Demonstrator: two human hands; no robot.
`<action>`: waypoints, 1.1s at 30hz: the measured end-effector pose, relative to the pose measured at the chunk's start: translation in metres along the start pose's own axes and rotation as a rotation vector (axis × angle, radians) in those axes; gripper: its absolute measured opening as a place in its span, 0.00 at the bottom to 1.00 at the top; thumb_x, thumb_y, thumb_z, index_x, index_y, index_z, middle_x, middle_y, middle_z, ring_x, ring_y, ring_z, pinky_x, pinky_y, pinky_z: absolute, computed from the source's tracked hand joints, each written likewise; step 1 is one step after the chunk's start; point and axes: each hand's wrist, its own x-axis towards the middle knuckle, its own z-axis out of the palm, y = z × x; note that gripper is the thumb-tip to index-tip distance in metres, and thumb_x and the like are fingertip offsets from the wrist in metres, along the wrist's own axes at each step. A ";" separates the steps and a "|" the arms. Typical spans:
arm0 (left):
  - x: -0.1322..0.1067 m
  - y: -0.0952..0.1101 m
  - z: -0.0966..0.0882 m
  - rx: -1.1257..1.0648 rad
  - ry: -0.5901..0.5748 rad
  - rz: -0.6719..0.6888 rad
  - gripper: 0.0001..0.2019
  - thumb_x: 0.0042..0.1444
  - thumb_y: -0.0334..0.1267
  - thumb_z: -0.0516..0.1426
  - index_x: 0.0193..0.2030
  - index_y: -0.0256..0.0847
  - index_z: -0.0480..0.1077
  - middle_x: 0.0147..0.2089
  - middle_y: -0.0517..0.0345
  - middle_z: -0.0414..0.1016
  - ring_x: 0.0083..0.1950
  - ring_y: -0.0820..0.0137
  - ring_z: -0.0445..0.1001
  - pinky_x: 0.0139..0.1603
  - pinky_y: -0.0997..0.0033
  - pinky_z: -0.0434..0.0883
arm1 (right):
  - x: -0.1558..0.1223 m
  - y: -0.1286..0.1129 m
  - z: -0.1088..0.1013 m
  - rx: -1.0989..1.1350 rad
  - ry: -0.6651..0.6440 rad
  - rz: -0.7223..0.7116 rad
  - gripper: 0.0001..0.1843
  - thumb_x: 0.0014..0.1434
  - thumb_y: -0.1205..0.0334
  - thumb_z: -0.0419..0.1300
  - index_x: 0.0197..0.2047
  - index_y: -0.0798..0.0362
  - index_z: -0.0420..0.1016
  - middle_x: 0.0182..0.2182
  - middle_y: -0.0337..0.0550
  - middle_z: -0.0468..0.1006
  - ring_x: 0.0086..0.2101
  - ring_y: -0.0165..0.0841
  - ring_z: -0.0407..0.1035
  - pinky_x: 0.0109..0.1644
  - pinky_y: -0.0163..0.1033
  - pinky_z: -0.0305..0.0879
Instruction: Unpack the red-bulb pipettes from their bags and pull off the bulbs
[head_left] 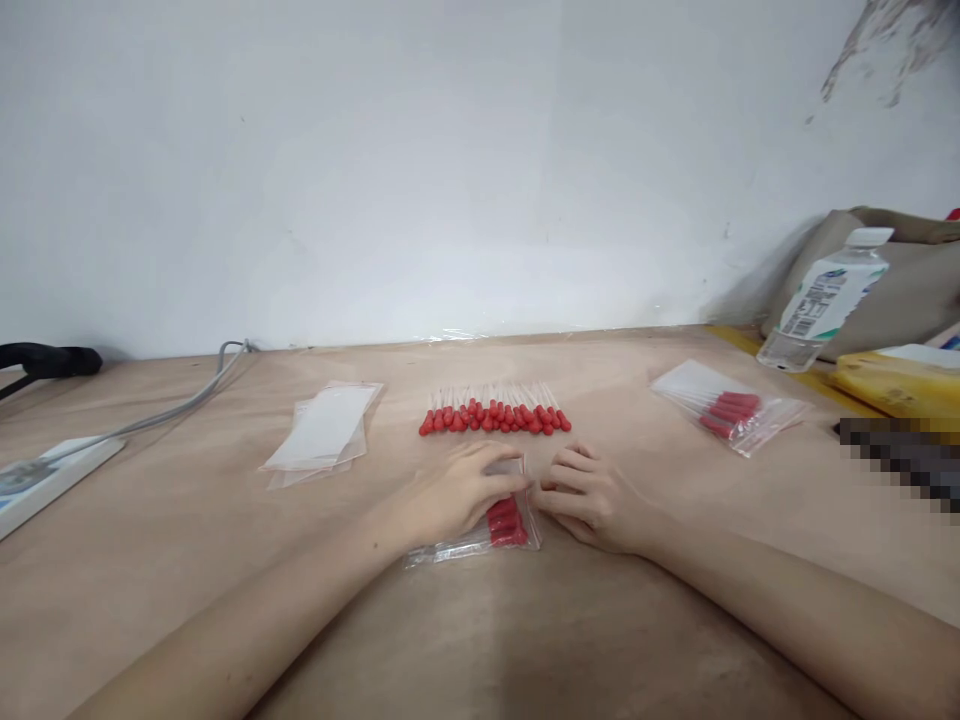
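A clear zip bag (459,549) lies flat before me, with several red-tipped sticks (508,522) inside, their red ends toward the right. My left hand (465,492) rests over the bag, its fingers bent onto the upper part near the zip edge. At the bag's right edge, my right hand (589,497) is curled with its fingertips against the zip edge; the exact grip is partly hidden. Just beyond both hands, a row of loose white sticks with red bulb ends (495,414) lies side by side, red ends toward me.
Flat clear bags with white inserts (322,430) lie at left. A filled bag (724,405) lies at right. Further right stand a plastic bottle (825,300), a grey bag (915,280) and a yellow packet (892,385). A cable (165,415) reaches a white power strip (67,475).
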 end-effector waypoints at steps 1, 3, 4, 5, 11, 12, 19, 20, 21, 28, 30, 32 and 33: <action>0.004 0.000 0.002 0.034 0.012 0.044 0.13 0.60 0.33 0.48 0.46 0.44 0.70 0.53 0.51 0.66 0.53 0.64 0.65 0.52 0.61 0.65 | 0.000 0.000 0.000 0.001 0.010 -0.002 0.09 0.57 0.69 0.50 0.36 0.52 0.70 0.28 0.41 0.72 0.31 0.30 0.59 0.36 0.39 0.50; 0.012 -0.001 0.007 0.084 0.042 0.128 0.12 0.60 0.33 0.47 0.41 0.41 0.71 0.50 0.52 0.69 0.51 0.66 0.67 0.51 0.64 0.66 | -0.001 0.000 0.000 -0.002 0.028 -0.008 0.10 0.57 0.70 0.50 0.36 0.52 0.71 0.29 0.41 0.72 0.31 0.30 0.59 0.36 0.39 0.50; 0.014 -0.002 0.010 0.100 0.060 0.169 0.12 0.61 0.33 0.47 0.39 0.39 0.72 0.48 0.53 0.71 0.50 0.67 0.68 0.50 0.65 0.66 | -0.001 0.000 0.000 -0.007 0.032 -0.011 0.10 0.57 0.70 0.50 0.36 0.52 0.71 0.28 0.41 0.72 0.31 0.30 0.59 0.36 0.39 0.50; 0.016 -0.003 0.013 0.113 0.077 0.210 0.12 0.61 0.32 0.46 0.38 0.38 0.71 0.45 0.54 0.72 0.49 0.68 0.68 0.50 0.67 0.67 | -0.001 0.000 0.000 -0.014 0.030 -0.015 0.10 0.56 0.71 0.49 0.36 0.52 0.71 0.28 0.41 0.72 0.31 0.30 0.59 0.36 0.39 0.50; 0.014 -0.011 0.022 0.196 0.086 0.379 0.14 0.62 0.30 0.43 0.32 0.37 0.68 0.39 0.54 0.73 0.45 0.71 0.70 0.45 0.71 0.68 | -0.001 0.001 0.003 -0.082 -0.022 -0.055 0.13 0.58 0.71 0.45 0.32 0.53 0.69 0.25 0.40 0.68 0.30 0.30 0.57 0.37 0.39 0.49; 0.013 -0.011 0.021 0.204 0.074 0.394 0.15 0.62 0.30 0.43 0.31 0.37 0.68 0.38 0.54 0.73 0.44 0.72 0.70 0.44 0.72 0.68 | 0.000 0.001 0.003 -0.094 -0.033 -0.067 0.13 0.59 0.71 0.44 0.31 0.53 0.68 0.25 0.39 0.68 0.30 0.30 0.57 0.37 0.39 0.49; 0.010 -0.012 0.014 0.252 -0.016 0.413 0.14 0.63 0.30 0.42 0.33 0.37 0.66 0.39 0.55 0.72 0.43 0.73 0.71 0.44 0.73 0.69 | 0.003 0.001 -0.002 -0.130 -0.130 -0.123 0.15 0.60 0.72 0.42 0.30 0.53 0.66 0.28 0.39 0.70 0.34 0.31 0.58 0.39 0.39 0.49; 0.010 -0.014 0.010 0.253 -0.014 0.409 0.13 0.63 0.30 0.42 0.34 0.37 0.67 0.41 0.55 0.73 0.44 0.72 0.71 0.45 0.72 0.69 | 0.002 0.001 -0.003 -0.124 -0.153 -0.121 0.14 0.60 0.72 0.43 0.32 0.53 0.67 0.31 0.40 0.71 0.35 0.31 0.58 0.40 0.40 0.49; 0.009 -0.016 0.006 0.258 -0.002 0.403 0.13 0.63 0.30 0.42 0.36 0.36 0.67 0.43 0.54 0.72 0.46 0.71 0.70 0.47 0.71 0.69 | 0.001 0.002 -0.005 -0.114 -0.178 -0.115 0.13 0.60 0.72 0.44 0.34 0.53 0.67 0.33 0.40 0.72 0.36 0.31 0.59 0.40 0.40 0.50; 0.007 -0.023 -0.019 0.317 0.074 0.278 0.17 0.63 0.30 0.37 0.43 0.38 0.66 0.47 0.51 0.71 0.49 0.70 0.70 0.46 0.70 0.70 | -0.005 0.004 -0.015 0.137 -0.233 0.159 0.09 0.59 0.63 0.49 0.38 0.54 0.70 0.31 0.43 0.72 0.34 0.32 0.60 0.40 0.40 0.54; 0.007 -0.020 -0.016 0.295 0.044 0.205 0.16 0.63 0.30 0.38 0.44 0.39 0.66 0.47 0.52 0.72 0.45 0.69 0.72 0.43 0.70 0.71 | -0.004 0.002 -0.016 0.270 -0.216 0.302 0.11 0.60 0.61 0.49 0.40 0.53 0.70 0.28 0.42 0.71 0.34 0.32 0.60 0.40 0.40 0.56; 0.007 -0.013 -0.009 0.225 0.038 0.129 0.15 0.63 0.31 0.39 0.45 0.40 0.65 0.47 0.53 0.71 0.45 0.68 0.72 0.43 0.69 0.70 | -0.004 -0.001 -0.014 0.391 -0.196 0.421 0.12 0.61 0.61 0.47 0.38 0.52 0.71 0.27 0.41 0.71 0.33 0.32 0.61 0.39 0.38 0.58; 0.005 -0.009 -0.006 0.170 0.063 0.069 0.14 0.63 0.32 0.41 0.47 0.40 0.64 0.47 0.53 0.71 0.46 0.68 0.72 0.44 0.68 0.70 | -0.004 -0.002 -0.011 0.444 -0.169 0.468 0.13 0.61 0.62 0.47 0.38 0.52 0.72 0.27 0.41 0.71 0.33 0.31 0.62 0.39 0.38 0.59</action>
